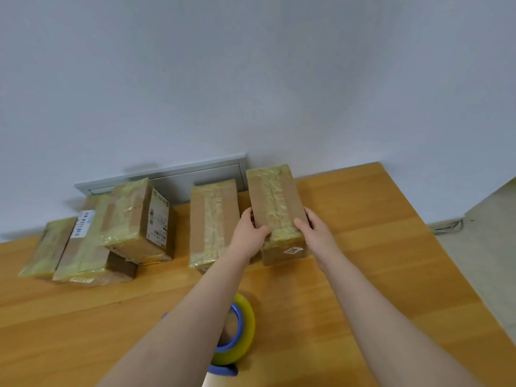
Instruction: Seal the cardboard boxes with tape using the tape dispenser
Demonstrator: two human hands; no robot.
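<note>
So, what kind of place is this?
Probably a small packing corner in a plain room: a wooden table against a bare wall, several taped cardboard boxes, some labelled, and a tape dispenser. The left hand and right hand grip one box.

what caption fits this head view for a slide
Left hand and right hand hold a taped box at a wooden table, tape dispenser nearer, more taped boxes alongside.

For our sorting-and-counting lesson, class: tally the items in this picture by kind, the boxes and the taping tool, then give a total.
Cardboard boxes: 5, including the held box, gripped by the left hand and right hand
Tape dispenser: 1
Total: 6
</note>
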